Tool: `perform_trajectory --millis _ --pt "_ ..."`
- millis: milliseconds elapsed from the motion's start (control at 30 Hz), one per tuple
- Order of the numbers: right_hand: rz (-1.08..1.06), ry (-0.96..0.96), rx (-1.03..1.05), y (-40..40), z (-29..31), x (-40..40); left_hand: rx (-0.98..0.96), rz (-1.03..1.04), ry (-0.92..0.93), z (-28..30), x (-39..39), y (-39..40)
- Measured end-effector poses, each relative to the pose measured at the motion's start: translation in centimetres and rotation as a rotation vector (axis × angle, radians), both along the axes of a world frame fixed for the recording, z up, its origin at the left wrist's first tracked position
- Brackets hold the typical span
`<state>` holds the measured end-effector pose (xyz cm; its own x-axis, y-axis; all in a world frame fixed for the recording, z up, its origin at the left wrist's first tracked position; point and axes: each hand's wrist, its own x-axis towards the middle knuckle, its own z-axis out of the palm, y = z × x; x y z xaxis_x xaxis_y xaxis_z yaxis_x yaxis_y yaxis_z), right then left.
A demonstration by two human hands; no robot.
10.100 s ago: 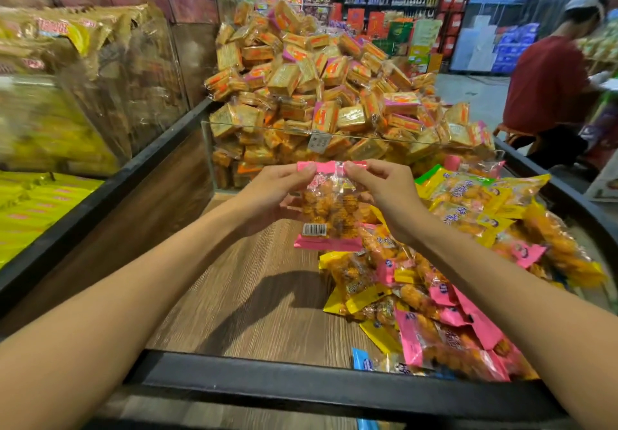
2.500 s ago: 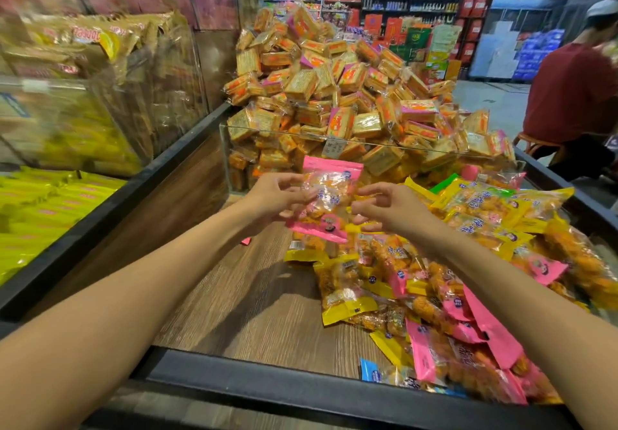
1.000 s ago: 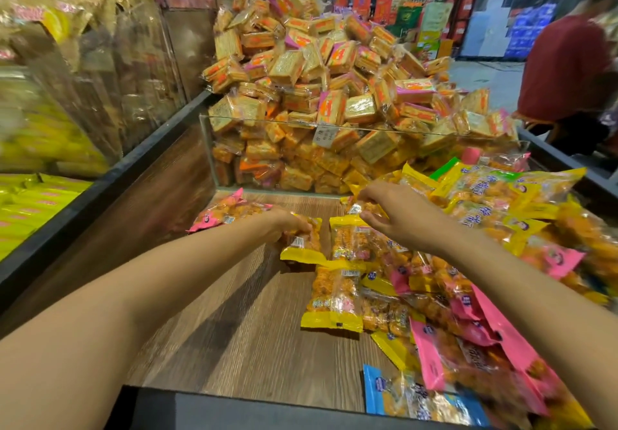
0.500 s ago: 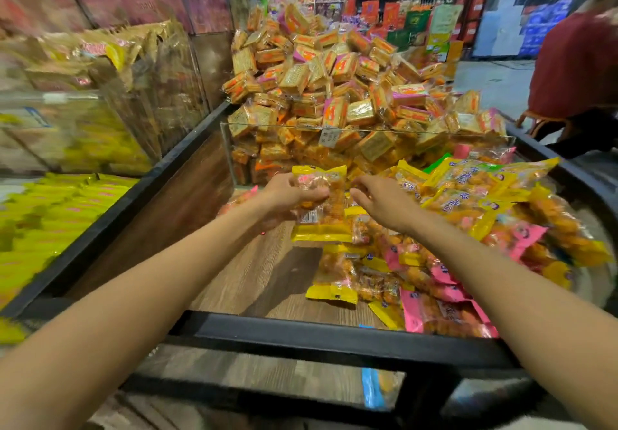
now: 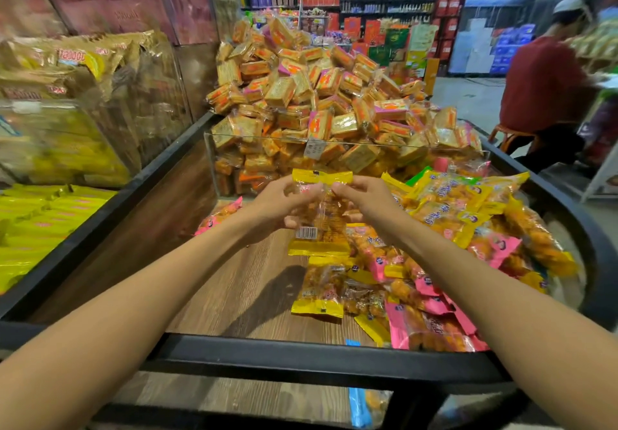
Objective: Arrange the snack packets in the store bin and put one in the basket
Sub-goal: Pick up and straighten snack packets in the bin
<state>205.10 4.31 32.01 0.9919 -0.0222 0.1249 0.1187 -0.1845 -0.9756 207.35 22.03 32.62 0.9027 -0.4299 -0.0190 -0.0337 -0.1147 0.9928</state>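
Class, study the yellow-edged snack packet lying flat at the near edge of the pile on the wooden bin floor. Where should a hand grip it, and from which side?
Pinch the flat yellow sealed strip at the near end of the yellow-edged snack packet, coming from the left over the bare wooden bin floor. That strip is thin and free, while pink packets crowd its right side, and the middle bulges with snacks.

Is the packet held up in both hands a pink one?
No, the packet that the left hand and right hand hold up has yellow ends, with a barcode at its lower left.
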Motion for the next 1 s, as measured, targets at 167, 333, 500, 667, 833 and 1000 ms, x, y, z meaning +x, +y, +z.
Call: perform_trajectory --millis 167,333,500,667,833,1000 --pt "0.024 0.014 -0.001 -0.6 -0.1 0.4 -0.008 0.031 0.021 0.0 0.4 0.9" --pt "0.013 -0.021 0.088 -0.8 0.4 -0.1 -0.008 0.067 -0.008 -0.1 0.2 0.9" --pt "-0.043 0.0 0.16 -0.4 1.0 -0.4 -0.047 0.11 -0.029 0.3 0.0 0.6" --pt "0.257 0.217 -0.002 -0.5 1.7 -1.5 -0.123 0.185 -0.021 1.0 0.3 1.4" --pt "0.407 0.285 -0.042 0.2 0.9 -2.1 -0.115 0.215 -0.022 1.6 0.5 2.1" --pt "0.371 0.208 0.005 -0.4 1.4 -1.7 -0.081 0.058 0.031 2.0 0.0 1.6"
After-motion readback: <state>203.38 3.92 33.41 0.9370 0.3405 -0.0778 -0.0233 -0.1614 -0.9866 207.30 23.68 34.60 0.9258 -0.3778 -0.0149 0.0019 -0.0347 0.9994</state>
